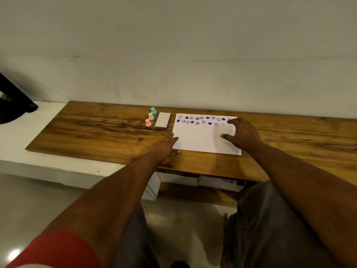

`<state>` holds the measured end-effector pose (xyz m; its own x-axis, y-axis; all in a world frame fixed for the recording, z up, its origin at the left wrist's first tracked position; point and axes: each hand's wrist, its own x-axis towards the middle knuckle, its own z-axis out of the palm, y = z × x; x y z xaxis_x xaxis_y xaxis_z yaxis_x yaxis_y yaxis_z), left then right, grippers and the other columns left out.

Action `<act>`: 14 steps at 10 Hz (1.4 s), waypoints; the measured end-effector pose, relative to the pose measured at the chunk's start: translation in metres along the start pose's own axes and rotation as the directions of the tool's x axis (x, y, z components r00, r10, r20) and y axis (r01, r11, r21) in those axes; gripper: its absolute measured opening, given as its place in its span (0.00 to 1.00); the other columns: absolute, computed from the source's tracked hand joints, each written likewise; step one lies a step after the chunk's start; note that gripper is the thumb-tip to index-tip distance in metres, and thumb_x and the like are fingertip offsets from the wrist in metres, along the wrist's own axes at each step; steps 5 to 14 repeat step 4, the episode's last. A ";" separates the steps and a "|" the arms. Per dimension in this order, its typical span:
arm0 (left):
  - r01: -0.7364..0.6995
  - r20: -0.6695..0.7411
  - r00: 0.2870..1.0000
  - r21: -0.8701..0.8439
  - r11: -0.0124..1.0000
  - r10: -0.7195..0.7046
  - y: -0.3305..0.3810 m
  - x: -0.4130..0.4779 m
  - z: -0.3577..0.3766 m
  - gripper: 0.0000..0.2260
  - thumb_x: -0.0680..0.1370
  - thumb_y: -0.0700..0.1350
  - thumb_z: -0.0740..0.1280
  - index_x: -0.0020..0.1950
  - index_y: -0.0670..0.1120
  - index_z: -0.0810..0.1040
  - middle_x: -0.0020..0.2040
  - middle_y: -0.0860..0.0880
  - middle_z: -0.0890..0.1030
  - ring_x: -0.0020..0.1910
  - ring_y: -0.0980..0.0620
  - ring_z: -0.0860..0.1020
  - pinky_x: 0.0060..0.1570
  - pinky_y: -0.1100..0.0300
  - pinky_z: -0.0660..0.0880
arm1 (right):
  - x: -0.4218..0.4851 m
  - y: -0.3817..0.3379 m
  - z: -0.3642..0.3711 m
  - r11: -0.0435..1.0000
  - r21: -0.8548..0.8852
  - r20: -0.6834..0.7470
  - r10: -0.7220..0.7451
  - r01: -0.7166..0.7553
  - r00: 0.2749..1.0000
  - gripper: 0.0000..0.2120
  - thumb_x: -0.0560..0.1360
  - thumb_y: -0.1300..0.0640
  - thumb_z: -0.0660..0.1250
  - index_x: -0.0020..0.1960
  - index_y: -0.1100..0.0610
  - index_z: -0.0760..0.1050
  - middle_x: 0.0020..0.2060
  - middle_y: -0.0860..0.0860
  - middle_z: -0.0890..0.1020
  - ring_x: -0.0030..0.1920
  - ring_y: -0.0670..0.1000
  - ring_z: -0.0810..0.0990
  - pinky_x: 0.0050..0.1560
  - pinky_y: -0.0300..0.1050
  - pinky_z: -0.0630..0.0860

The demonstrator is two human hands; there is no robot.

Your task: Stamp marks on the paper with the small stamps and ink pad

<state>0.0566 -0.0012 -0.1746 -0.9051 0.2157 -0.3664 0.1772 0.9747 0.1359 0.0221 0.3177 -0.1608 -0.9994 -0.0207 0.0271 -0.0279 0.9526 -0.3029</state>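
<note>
A white paper (201, 138) lies on the wooden board (96, 130), with two rows of purple face and heart marks along its far edge. My left hand (164, 149) lies flat at the paper's near left corner, fingers straight and touching its edge. My right hand (242, 135) rests on the paper's right side with fingers spread and holds nothing. Left of the paper sits the closed ink pad (162, 120). Beside it stand three small stamps: a teal stamp (153, 111), a cream stamp (151, 116) and a pink stamp (148, 123).
The board rests on a white bench (23, 144) against a pale wall. A black object (13, 101) sits at the far left. White boxes (201, 180) lie under the board's front edge. My knees are below, close to the board.
</note>
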 end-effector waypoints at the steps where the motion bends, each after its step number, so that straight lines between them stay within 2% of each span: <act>1: -0.017 -0.123 0.992 0.003 1.000 0.017 0.000 0.002 -0.002 0.32 0.85 0.64 0.56 0.86 0.52 0.54 0.86 0.49 0.52 0.83 0.45 0.55 0.79 0.45 0.59 | -0.001 -0.005 0.008 0.999 0.050 -0.102 0.016 -0.011 0.995 0.32 0.71 0.38 0.75 0.71 0.50 0.75 0.68 0.53 0.78 0.67 0.57 0.77 0.63 0.55 0.74; 3: -0.060 -0.335 0.939 0.077 0.995 0.082 0.011 0.038 0.001 0.33 0.84 0.67 0.48 0.86 0.52 0.50 0.86 0.50 0.45 0.84 0.48 0.41 0.81 0.44 0.49 | 0.014 -0.011 0.037 0.995 0.095 -0.289 0.009 0.019 0.957 0.29 0.72 0.42 0.74 0.69 0.51 0.76 0.68 0.52 0.77 0.70 0.56 0.74 0.69 0.58 0.68; 4: -0.110 -0.412 0.902 0.065 0.992 0.127 0.019 0.071 0.003 0.35 0.84 0.68 0.46 0.86 0.52 0.51 0.86 0.50 0.46 0.84 0.48 0.39 0.81 0.43 0.46 | 0.041 -0.017 0.053 0.990 0.130 -0.383 0.000 0.054 0.924 0.27 0.74 0.43 0.73 0.69 0.53 0.76 0.69 0.52 0.77 0.71 0.55 0.74 0.72 0.59 0.65; 14: -0.110 -0.412 0.902 0.065 0.992 0.127 0.019 0.071 0.003 0.35 0.84 0.68 0.46 0.86 0.52 0.51 0.86 0.50 0.46 0.84 0.48 0.39 0.81 0.43 0.46 | 0.041 -0.017 0.053 0.990 0.130 -0.383 0.000 0.054 0.924 0.27 0.74 0.43 0.73 0.69 0.53 0.76 0.69 0.52 0.77 0.71 0.55 0.74 0.72 0.59 0.65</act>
